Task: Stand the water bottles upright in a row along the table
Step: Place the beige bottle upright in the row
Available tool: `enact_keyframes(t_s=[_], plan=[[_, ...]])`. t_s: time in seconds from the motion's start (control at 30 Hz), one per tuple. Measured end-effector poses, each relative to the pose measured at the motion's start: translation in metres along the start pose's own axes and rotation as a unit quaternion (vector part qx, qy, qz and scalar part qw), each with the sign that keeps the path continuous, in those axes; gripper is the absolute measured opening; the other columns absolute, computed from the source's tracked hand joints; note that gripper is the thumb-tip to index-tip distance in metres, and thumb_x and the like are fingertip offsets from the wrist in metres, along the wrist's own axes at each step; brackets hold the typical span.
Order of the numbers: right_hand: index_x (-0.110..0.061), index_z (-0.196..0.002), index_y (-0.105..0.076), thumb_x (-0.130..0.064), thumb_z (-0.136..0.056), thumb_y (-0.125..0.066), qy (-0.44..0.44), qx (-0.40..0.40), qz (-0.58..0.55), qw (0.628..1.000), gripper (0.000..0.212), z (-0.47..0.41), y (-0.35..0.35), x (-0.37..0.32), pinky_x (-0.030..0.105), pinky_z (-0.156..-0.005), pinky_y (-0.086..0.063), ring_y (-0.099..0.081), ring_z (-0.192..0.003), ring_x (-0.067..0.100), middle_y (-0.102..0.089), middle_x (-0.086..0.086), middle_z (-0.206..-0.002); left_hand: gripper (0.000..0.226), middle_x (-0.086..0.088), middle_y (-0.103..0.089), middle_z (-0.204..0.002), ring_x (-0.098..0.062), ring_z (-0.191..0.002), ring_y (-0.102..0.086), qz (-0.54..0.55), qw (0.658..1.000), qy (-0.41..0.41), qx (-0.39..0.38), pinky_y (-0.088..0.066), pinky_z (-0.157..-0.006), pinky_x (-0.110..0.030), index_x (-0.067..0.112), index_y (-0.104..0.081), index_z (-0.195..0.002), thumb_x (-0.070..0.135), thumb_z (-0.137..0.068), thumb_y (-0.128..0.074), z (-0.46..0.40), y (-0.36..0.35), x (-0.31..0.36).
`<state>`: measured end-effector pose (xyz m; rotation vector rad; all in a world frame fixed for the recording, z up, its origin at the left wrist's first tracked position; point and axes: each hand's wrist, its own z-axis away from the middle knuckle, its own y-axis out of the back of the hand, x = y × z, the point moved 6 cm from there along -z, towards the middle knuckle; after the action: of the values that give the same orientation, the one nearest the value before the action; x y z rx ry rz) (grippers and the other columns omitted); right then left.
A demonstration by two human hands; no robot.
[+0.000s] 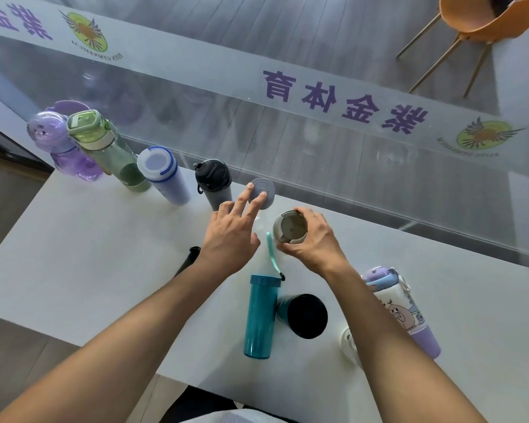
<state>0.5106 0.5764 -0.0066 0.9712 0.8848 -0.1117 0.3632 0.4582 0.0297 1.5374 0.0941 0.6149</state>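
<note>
Standing upright along the table's [83, 239] far edge: five water bottles [162, 175]. Left hand [231, 236] spreading open, fingertips [261, 196] touching the grey lid [264, 188]. Right hand [313, 239] gripping a beige-capped bottle [289, 229]. Lying nearby: teal bottle [259, 315].

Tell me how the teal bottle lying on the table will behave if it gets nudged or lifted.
The teal bottle lies on its side and looks like a smooth straight cylinder, so a sideways nudge would probably roll it, though the dark cup close on one side may stop it. It looks see-through and empty, so likely light. Its strap looks floppy and would dangle when lifted.
</note>
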Motion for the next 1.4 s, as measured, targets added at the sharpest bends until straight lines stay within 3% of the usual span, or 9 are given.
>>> enact_keyframes(t_s=[0.3, 0.83, 1.13, 1.4], plan=[[-0.025, -0.138, -0.047, -0.038, -0.064, -0.092, -0.04, 0.083, 0.005, 0.996, 0.087, -0.001, 0.026, 0.021, 0.022, -0.091, -0.043, -0.055, -0.114, 0.018, -0.053, 0.001, -0.129, 0.088, 0.002, -0.013, -0.165, -0.032, -0.122, -0.042, 0.006, 1.0, -0.01, 0.008, -0.04, -0.103, -0.043, 0.032, -0.018, -0.153, 0.018, -0.08, -0.064, 0.0, -0.002, -0.001], [-0.023, -0.14, -0.044, -0.038, -0.068, -0.09, -0.044, 0.1, -0.003, 0.994, 0.087, -0.004, 0.025, 0.022, 0.022, -0.09, -0.041, -0.054, -0.116, 0.02, -0.051, 0.004, -0.131, 0.088, 0.002, -0.012, -0.165, -0.032, -0.12, -0.042, 0.005, 1.0, -0.011, 0.005, -0.04, -0.101, -0.043, 0.032, -0.018, -0.153, 0.017, -0.079, -0.064, 0.0, -0.002, -0.001], [-0.031, -0.149, -0.029, -0.057, -0.072, -0.081, -0.072, 0.099, 0.027, 0.992, 0.097, 0.006, 0.035, 0.019, 0.038, -0.105, -0.046, -0.049, -0.128, 0.024, -0.046, 0.006, -0.138, 0.067, -0.01, -0.034, -0.152, -0.039, -0.115, -0.045, -0.002, 0.999, -0.028, 0.02, -0.043, -0.098, -0.048, 0.021, -0.039, -0.141, 0.018, -0.079, -0.065, -0.011, 0.013, 0.007], [-0.015, -0.146, -0.041, -0.026, -0.087, -0.071, -0.057, 0.184, 0.023, 0.981, 0.068, 0.047, 0.065, 0.026, 0.039, -0.101, -0.046, -0.057, -0.115, 0.03, -0.051, 0.017, -0.127, 0.058, -0.016, -0.037, -0.149, -0.042, -0.121, -0.042, -0.017, 0.997, -0.07, 0.037, -0.042, -0.095, -0.051, 0.018, -0.047, -0.134, 0.021, -0.079, -0.067, -0.008, 0.026, 0.023]])
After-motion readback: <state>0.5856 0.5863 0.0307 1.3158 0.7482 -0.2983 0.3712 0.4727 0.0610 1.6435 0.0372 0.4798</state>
